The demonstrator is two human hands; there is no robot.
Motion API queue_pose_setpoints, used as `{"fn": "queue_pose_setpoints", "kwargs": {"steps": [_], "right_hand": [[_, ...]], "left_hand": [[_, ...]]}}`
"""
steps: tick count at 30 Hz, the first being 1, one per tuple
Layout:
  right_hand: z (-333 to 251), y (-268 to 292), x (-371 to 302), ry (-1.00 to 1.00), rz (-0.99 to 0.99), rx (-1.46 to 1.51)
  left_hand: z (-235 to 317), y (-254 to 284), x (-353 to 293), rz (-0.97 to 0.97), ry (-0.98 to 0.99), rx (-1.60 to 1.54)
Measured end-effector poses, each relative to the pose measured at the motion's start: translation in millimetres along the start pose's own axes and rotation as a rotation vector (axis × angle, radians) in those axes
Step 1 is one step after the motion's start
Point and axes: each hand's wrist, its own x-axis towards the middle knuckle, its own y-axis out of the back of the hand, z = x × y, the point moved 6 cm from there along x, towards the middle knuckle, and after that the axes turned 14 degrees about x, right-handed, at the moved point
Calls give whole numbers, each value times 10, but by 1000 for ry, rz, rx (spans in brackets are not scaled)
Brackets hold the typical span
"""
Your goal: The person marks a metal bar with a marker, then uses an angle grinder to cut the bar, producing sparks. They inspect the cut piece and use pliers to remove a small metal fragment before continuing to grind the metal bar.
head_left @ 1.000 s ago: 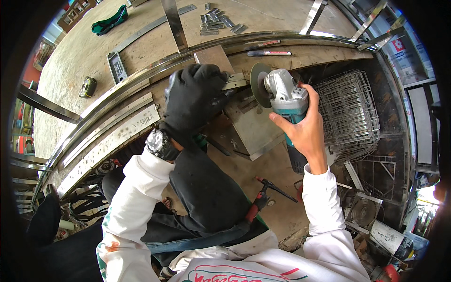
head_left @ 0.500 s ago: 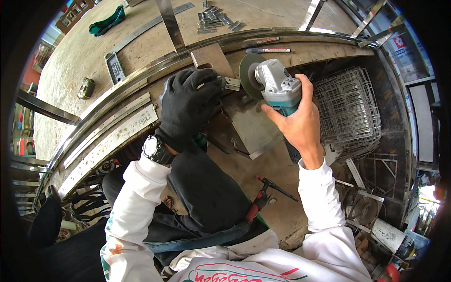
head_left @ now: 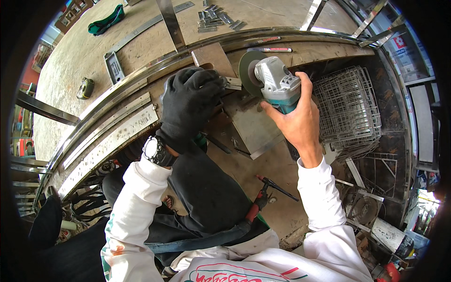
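My right hand (head_left: 303, 123), bare, is closed round the teal body of an angle grinder (head_left: 278, 84) with a silver head. Its dark green disc (head_left: 252, 74) stands on edge at the end of a small metal bar (head_left: 233, 83); whether they touch I cannot tell. In a black glove, my left hand (head_left: 190, 101) is closed on that bar, its fingers hiding most of it. A brown metal plate (head_left: 211, 57) with a notch lies just beyond the glove.
Curved metal rails with uprights (head_left: 172, 28) run along the bench edge. On the bench are small metal pieces (head_left: 217, 18), markers (head_left: 270, 50), a tape measure (head_left: 86, 88) and a level (head_left: 114, 67). Wire racks (head_left: 350, 105) stand at right; a welding torch (head_left: 261, 199) lies low by my leg.
The grinder and my right hand have shifted very slightly to the left and up. My left hand holds almost the same place.
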Motion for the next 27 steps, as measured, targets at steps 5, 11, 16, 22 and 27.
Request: {"fn": "queue_pose_setpoints", "kwargs": {"steps": [5,11,16,22,27], "right_hand": [[15,14,100,40,-13,-32],[-10,60,132,-13,4,-52],[9,78,19,-89,17,40],[162,169,-231,-172,55,83],[201,285,-377,-245,44,106]], "left_hand": [[3,11,12,-24,7,44],[73,76,39,19,11,144],[92,8,-46,50,1,209],[86,110,-11,39,11,161],[-99,176,90,-174,171,-160]]}}
